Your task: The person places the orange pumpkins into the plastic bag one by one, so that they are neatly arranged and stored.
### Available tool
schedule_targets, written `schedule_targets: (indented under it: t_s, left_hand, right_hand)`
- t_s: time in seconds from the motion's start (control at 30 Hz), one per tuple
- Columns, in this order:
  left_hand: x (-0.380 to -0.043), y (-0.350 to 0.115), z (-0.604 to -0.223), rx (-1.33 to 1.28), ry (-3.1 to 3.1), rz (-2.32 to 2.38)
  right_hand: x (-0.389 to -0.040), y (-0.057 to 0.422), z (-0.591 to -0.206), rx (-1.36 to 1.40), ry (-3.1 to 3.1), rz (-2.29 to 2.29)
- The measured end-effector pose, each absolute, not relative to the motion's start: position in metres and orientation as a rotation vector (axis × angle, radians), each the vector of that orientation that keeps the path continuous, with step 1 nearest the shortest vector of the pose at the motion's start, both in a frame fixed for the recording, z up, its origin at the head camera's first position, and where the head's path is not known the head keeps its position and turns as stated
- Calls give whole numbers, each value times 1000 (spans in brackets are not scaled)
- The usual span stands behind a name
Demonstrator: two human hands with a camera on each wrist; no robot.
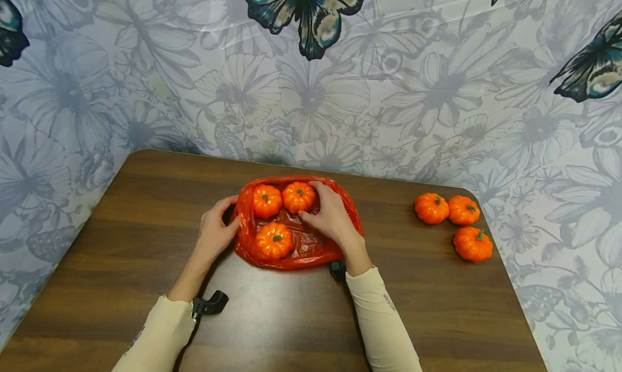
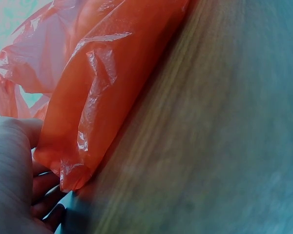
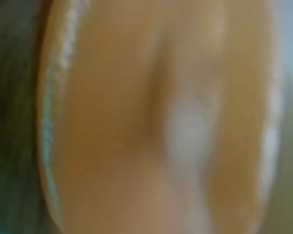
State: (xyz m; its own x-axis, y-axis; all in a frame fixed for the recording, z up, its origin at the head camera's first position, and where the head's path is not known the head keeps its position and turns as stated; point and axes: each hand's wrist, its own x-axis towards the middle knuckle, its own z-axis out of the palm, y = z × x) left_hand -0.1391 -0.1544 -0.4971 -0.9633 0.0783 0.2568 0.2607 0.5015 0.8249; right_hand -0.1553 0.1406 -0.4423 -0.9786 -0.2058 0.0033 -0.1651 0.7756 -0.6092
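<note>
A red plastic bag (image 1: 311,248) lies spread open in the middle of the table, its rim rolled outward, with three small orange pumpkins inside. My left hand (image 1: 215,229) pinches the bag's left rim between thumb and fingers; in the left wrist view the thin plastic (image 2: 102,92) hangs from that hand (image 2: 12,170). Reaching inside, my right hand (image 1: 332,215) holds the back right pumpkin (image 1: 298,197), thumb and fingertips at its right side. Beside that one sits another pumpkin (image 1: 266,201), and a third pumpkin (image 1: 274,241) lies nearer the front. A blurred orange surface fills the right wrist view.
Three more orange pumpkins (image 1: 431,208) stand grouped near the right edge of the brown wooden table (image 1: 389,307). A patterned wall (image 1: 330,107) with flowers and butterflies rises behind the table's far edge.
</note>
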Motion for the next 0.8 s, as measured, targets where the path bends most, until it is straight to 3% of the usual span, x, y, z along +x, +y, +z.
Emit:
schedule_targets:
  t_s: [0.33,0.8]
  left_hand:
    - [-140,-155,-497,-277,-2563,-1443]
    - [-140,-155,-495,-285,-2584,-1461]
  right_hand:
    - [-155,135,-442,-289,2909,-999]
    - [-152,162,-413,-420,2970,-1081]
